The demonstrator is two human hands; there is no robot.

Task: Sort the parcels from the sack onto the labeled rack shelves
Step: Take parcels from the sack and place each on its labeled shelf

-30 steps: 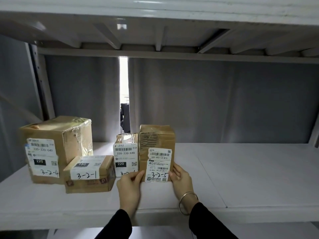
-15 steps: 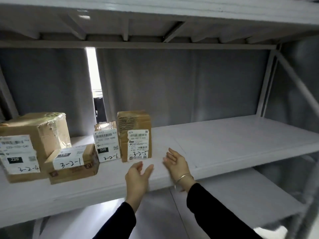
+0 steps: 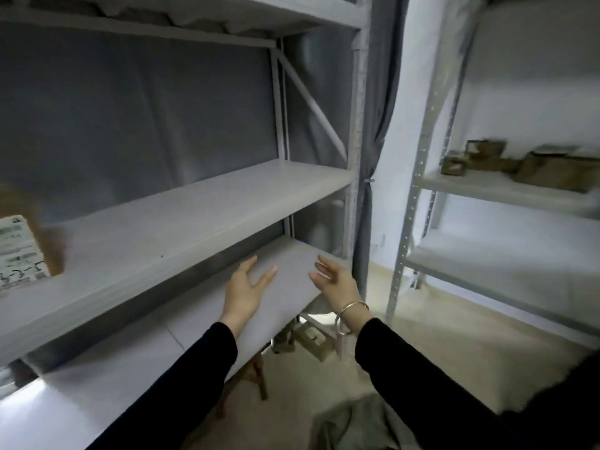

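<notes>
The left hand point(image 3: 245, 289) and the right hand point(image 3: 337, 282), bracelet point(image 3: 352, 311) at its wrist, are empty with fingers spread, near the lower shelf point(image 3: 130, 368). On the middle shelf point(image 3: 194, 216), a labelled parcel point(image 3: 19, 251) sits far left. Blurred boxes point(image 3: 487, 160) stand on the right rack point(image 3: 487, 190).

On the middle shelf point(image 3: 194, 216) of the near rack, at its far left end by the front edge: one parcel point(image 3: 19, 251), cut off by the frame. Beneath that, the lower shelf point(image 3: 97, 401). Before its right end, left hand point(image 3: 245, 287) and right hand point(image 3: 337, 282), side by side and apart. Behind the rack, a curtain point(image 3: 146, 108). To the right, well apart across the floor, a second rack point(image 3: 487, 186) with several boxes point(image 3: 487, 159) on its shelf. On the floor between the two forearms, a sack point(image 3: 350, 423).
</notes>
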